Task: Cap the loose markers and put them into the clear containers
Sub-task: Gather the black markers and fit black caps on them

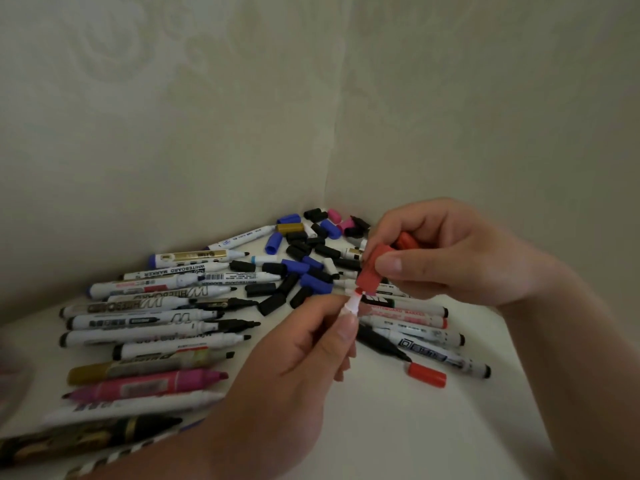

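Note:
My left hand (301, 355) grips a white marker (350, 308) with a red tip, pointing up and to the right. My right hand (446, 252) pinches a red cap (372, 270) whose open end sits just over the marker's tip; a second red cap (407, 241) is tucked under its fingers. Several uncapped markers (156, 320) lie in a row on the left of the white table (398, 427). No clear container is in view.
A heap of loose black, blue, pink and gold caps (308, 265) fills the corner against the beige walls. More markers (415, 327) lie under my right hand, and a lone red cap (426, 374) rests beside them.

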The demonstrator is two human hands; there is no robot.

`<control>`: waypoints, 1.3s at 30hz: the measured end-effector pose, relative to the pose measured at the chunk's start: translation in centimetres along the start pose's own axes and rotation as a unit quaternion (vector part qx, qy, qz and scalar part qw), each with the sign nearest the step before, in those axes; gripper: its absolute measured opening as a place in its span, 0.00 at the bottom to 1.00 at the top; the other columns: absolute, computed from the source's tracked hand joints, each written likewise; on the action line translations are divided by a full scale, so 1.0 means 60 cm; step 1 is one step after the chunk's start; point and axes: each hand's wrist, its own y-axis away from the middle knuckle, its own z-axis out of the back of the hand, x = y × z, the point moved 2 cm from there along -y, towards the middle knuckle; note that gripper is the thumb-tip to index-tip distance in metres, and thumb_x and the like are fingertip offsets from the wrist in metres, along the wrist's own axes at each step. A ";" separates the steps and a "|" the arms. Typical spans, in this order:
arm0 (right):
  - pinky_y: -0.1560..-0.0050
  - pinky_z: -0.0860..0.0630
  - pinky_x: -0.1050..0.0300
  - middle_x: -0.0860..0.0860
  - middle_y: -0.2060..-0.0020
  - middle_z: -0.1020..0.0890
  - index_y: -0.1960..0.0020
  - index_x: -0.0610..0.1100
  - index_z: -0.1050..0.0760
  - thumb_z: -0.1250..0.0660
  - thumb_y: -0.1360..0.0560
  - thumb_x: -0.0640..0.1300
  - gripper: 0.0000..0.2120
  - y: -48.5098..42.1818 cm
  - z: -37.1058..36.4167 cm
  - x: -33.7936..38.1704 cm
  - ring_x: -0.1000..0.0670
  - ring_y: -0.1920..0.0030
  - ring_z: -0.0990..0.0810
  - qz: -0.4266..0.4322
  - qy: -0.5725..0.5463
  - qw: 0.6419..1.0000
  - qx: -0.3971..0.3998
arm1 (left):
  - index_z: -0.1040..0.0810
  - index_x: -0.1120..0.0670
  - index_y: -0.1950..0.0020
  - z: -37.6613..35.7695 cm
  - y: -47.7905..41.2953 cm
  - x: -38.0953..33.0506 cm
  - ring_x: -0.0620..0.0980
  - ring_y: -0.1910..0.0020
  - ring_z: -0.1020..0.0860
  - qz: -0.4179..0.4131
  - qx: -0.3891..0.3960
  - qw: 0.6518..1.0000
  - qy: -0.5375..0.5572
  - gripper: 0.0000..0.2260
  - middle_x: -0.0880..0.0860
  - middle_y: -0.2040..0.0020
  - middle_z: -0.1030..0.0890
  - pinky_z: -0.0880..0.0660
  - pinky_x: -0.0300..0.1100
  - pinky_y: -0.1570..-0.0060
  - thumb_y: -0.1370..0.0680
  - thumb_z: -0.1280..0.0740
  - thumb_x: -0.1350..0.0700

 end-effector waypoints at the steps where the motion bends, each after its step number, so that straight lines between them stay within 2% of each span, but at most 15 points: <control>1: 0.77 0.40 0.63 0.36 0.73 0.34 0.52 0.29 0.23 0.29 0.26 0.38 0.11 0.000 -0.002 0.002 0.53 0.76 0.37 0.003 0.012 1.000 -0.010 | 0.20 0.37 0.47 0.000 0.000 0.001 0.43 0.64 0.23 -0.001 0.003 1.000 0.003 0.11 0.48 0.63 0.22 0.26 0.36 0.61 0.24 0.39 0.39; 4: 0.76 0.36 0.64 0.34 0.72 0.28 0.57 0.32 0.22 0.28 0.27 0.37 0.08 0.002 0.002 0.007 0.53 0.77 0.33 -0.012 0.089 0.994 -0.069 | 0.20 0.40 0.47 0.001 0.001 0.000 0.45 0.70 0.27 -0.007 0.013 1.000 0.024 0.09 0.52 0.66 0.23 0.29 0.37 0.67 0.22 0.38 0.41; 7: 0.74 0.34 0.60 0.38 0.66 0.17 0.61 0.38 0.22 0.31 0.27 0.36 0.05 0.011 0.018 0.007 0.51 0.76 0.30 -0.116 0.234 0.956 -0.131 | 0.21 0.47 0.49 0.000 0.001 0.000 0.49 0.71 0.34 0.007 0.015 0.997 0.074 0.11 0.56 0.68 0.30 0.33 0.38 0.71 0.22 0.38 0.43; 9: 0.73 0.32 0.58 0.43 0.66 0.15 0.62 0.38 0.23 0.33 0.26 0.34 0.05 0.019 0.020 0.005 0.51 0.75 0.29 -0.223 0.319 0.917 -0.092 | 0.23 0.52 0.50 -0.001 0.001 0.002 0.51 0.71 0.36 0.011 0.018 0.997 0.077 0.14 0.58 0.68 0.32 0.35 0.39 0.72 0.22 0.39 0.42; 12: 0.66 0.29 0.60 0.49 0.69 0.15 0.60 0.43 0.20 0.33 0.27 0.40 0.04 0.029 0.007 0.012 0.56 0.73 0.25 -0.340 0.419 0.842 0.001 | 0.23 0.53 0.51 -0.003 0.000 0.004 0.52 0.70 0.35 0.022 0.020 0.997 0.072 0.15 0.57 0.67 0.31 0.36 0.41 0.71 0.23 0.39 0.42; 16: 0.61 0.27 0.64 0.54 0.70 0.16 0.58 0.48 0.18 0.29 0.25 0.51 0.07 0.037 -0.019 0.029 0.62 0.72 0.22 -0.397 0.495 0.772 0.028 | 0.22 0.50 0.52 -0.004 0.000 0.002 0.50 0.71 0.35 0.030 0.018 0.997 0.068 0.13 0.55 0.67 0.30 0.36 0.40 0.72 0.24 0.39 0.42; 19: 0.53 0.22 0.61 0.57 0.72 0.17 0.59 0.48 0.19 0.28 0.27 0.59 0.14 0.034 -0.040 0.028 0.61 0.65 0.18 -0.430 0.552 0.714 0.039 | 0.22 0.52 0.53 -0.004 -0.001 0.001 0.49 0.72 0.35 0.035 0.006 0.997 0.076 0.18 0.55 0.67 0.29 0.35 0.37 0.74 0.24 0.39 0.37; 22: 0.62 0.23 0.61 0.56 0.73 0.18 0.61 0.47 0.18 0.26 0.31 0.61 0.17 0.021 -0.053 0.014 0.58 0.67 0.19 -0.434 0.589 0.679 0.062 | 0.20 0.50 0.53 -0.003 -0.002 0.001 0.51 0.70 0.34 0.037 -0.011 0.995 0.095 0.17 0.55 0.66 0.28 0.35 0.39 0.72 0.21 0.40 0.39; 25: 0.68 0.28 0.63 0.58 0.80 0.22 0.67 0.45 0.21 0.28 0.29 0.52 0.13 0.006 -0.065 -0.005 0.60 0.75 0.25 -0.450 0.587 0.664 0.109 | 0.19 0.50 0.51 0.000 -0.003 0.005 0.55 0.68 0.33 0.030 -0.019 0.995 0.091 0.16 0.60 0.63 0.27 0.36 0.48 0.69 0.22 0.40 0.42; 28: 0.70 0.28 0.64 0.59 0.84 0.26 0.70 0.46 0.24 0.29 0.29 0.49 0.13 -0.001 -0.071 -0.004 0.58 0.75 0.27 -0.434 0.590 0.669 0.124 | 0.19 0.52 0.49 0.002 -0.002 0.006 0.54 0.68 0.32 0.019 -0.014 0.997 0.072 0.20 0.65 0.60 0.26 0.36 0.48 0.68 0.23 0.39 0.36; 30: 0.72 0.30 0.67 0.59 0.77 0.20 0.64 0.46 0.19 0.31 0.27 0.51 0.11 0.007 -0.063 0.013 0.59 0.74 0.26 -0.419 0.571 0.694 0.128 | 0.19 0.51 0.49 0.001 -0.001 0.001 0.51 0.69 0.30 0.008 -0.006 0.999 0.048 0.22 0.63 0.61 0.25 0.34 0.44 0.68 0.20 0.40 0.34; 32: 0.68 0.28 0.64 0.56 0.68 0.15 0.58 0.48 0.17 0.32 0.24 0.51 0.09 0.019 -0.047 0.029 0.58 0.71 0.24 -0.382 0.514 0.761 0.103 | 0.19 0.49 0.50 0.000 -0.001 -0.003 0.48 0.69 0.30 0.010 -0.005 0.999 0.038 0.20 0.61 0.62 0.24 0.33 0.41 0.68 0.22 0.42 0.36; 35: 0.72 0.33 0.56 0.48 0.67 0.16 0.53 0.43 0.22 0.35 0.18 0.47 0.09 0.023 -0.025 0.031 0.49 0.71 0.30 -0.282 0.299 0.911 0.014 | 0.19 0.46 0.50 0.002 -0.001 -0.005 0.48 0.67 0.27 0.016 -0.006 0.999 0.047 0.18 0.57 0.60 0.21 0.31 0.39 0.67 0.21 0.43 0.36; 37: 0.72 0.39 0.54 0.41 0.64 0.17 0.51 0.38 0.25 0.36 0.17 0.46 0.10 0.017 -0.019 0.018 0.47 0.73 0.33 -0.228 0.199 0.953 -0.025 | 0.20 0.47 0.49 0.003 -0.001 -0.003 0.49 0.65 0.25 0.018 0.001 0.999 0.050 0.18 0.58 0.59 0.21 0.30 0.42 0.65 0.19 0.43 0.37; 39: 0.72 0.40 0.54 0.39 0.61 0.16 0.51 0.38 0.27 0.36 0.17 0.45 0.09 0.011 -0.018 0.007 0.47 0.74 0.34 -0.222 0.172 0.959 -0.028 | 0.20 0.48 0.49 0.003 -0.002 0.000 0.51 0.64 0.25 0.025 0.001 0.998 0.056 0.17 0.61 0.58 0.21 0.31 0.47 0.63 0.21 0.42 0.39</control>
